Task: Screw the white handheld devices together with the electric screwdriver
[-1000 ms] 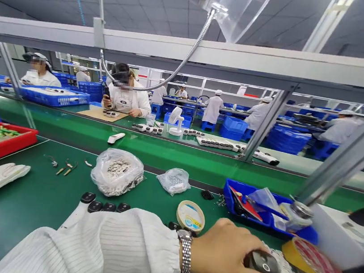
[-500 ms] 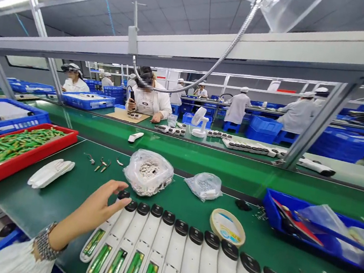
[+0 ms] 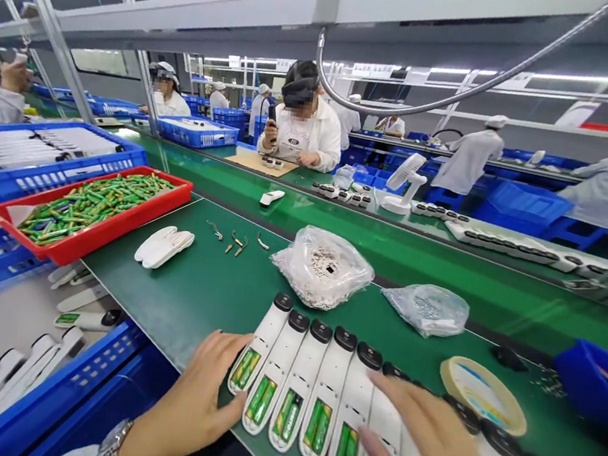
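In the head view, our left hand (image 3: 202, 389) sits at the left end of the row of white devices (image 3: 313, 354), its thumb and fingers apart around the edge of the leftmost device (image 3: 270, 327); we cannot tell whether they press on it. Our right hand (image 3: 433, 435) spreads over the row's nearer part, fingers parted and clamped on nothing we can make out. The devices lie side by side on the green bench (image 3: 186, 302), black heads away from us, green batteries (image 3: 246, 368) showing in open bays. Handling them well, we judge, calls for light, level contact on the casings, fingertips clear of the batteries, and both hands working evenly so no device twists.
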Motion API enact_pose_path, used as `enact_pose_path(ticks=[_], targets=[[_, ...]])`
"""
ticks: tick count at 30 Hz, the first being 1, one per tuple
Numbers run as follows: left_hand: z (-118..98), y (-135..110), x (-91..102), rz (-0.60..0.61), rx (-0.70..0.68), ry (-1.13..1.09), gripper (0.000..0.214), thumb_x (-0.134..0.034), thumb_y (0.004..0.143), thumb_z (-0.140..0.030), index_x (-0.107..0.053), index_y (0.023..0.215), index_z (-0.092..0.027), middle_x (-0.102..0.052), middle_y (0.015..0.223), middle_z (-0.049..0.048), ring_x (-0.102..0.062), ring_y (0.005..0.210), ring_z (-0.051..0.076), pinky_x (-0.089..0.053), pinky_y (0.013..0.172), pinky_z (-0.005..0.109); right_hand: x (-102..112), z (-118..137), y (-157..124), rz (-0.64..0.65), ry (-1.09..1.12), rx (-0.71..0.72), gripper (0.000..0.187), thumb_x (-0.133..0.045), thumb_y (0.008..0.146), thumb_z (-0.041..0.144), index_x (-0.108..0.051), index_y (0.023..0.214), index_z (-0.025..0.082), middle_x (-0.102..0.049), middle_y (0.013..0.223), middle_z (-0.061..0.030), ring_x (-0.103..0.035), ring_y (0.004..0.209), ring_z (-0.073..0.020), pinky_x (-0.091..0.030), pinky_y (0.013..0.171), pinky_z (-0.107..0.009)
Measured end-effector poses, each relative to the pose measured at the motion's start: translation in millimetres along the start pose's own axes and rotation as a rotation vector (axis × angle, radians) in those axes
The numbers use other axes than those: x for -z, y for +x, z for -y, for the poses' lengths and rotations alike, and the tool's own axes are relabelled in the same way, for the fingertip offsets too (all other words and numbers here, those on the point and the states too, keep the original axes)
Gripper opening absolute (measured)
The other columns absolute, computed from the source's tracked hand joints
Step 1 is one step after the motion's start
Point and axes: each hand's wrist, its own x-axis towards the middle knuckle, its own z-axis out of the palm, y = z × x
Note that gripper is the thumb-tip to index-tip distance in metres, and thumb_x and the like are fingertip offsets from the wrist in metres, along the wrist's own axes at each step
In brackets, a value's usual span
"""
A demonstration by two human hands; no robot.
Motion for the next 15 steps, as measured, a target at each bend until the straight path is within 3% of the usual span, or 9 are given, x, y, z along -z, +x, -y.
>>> enact_pose_path(ticks=[4, 7, 11, 15], targets=[[3.2, -1.0, -17.9, -0.122, 0.022, 0.062, 0.054, -0.048, 0.085, -0.025, -0.032, 0.137, -0.020, -0.052, 0.129, 0.0110, -0.045, 0.122, 0.027, -0.030, 0.107, 0.054, -32.5, 25.0, 84.6, 0.321, -0.102, -0.013, 0.048, -0.044, 0.090, 0.038, -0.042, 0.133, 0.015, -0.055, 0.121, -0.0173, -0.053, 0.106, -0.0336, -0.045, 0.085, -0.050], [4.5, 1.3, -25.8, -0.165, 0.077, 0.080, 0.051, -0.043, 0.090, -0.027, -0.031, 0.139, -0.017, -0.058, 0.120, 0.0126, -0.053, 0.110, 0.027, -0.043, 0.096, 0.050, -58.8, 28.0, 126.0, 0.434, -0.101, -0.018, 0.055, -0.049, 0.089, 0.037, -0.039, 0.134, 0.008, -0.061, 0.112, -0.0191, -0.058, 0.099, -0.0331, -0.045, 0.083, -0.046], [9.1, 4.1, -16.5, -0.143, 0.126, 0.033, 0.052, -0.038, 0.093, -0.027, -0.026, 0.143, -0.020, -0.061, 0.111, 0.0106, -0.057, 0.102, 0.025, -0.051, 0.086, 0.043, -78.6, 22.6, 138.3, 0.529, -0.046, -0.003, 0.058, -0.044, 0.093, 0.039, -0.028, 0.139, 0.008, -0.068, 0.098, -0.0123, -0.065, 0.086, -0.0237, -0.048, 0.071, -0.031], [17.0, 6.1, 4.1, -0.079, 0.196, -0.077, 0.054, -0.039, 0.091, -0.033, -0.028, 0.142, -0.020, -0.063, 0.108, 0.0093, -0.061, 0.099, 0.023, -0.054, 0.082, 0.037, -76.7, 20.9, 141.7, 0.555, -0.064, 0.000, 0.051, -0.040, 0.094, 0.045, -0.037, 0.136, 0.015, -0.069, 0.098, -0.0094, -0.065, 0.086, -0.0233, -0.047, 0.069, -0.030]])
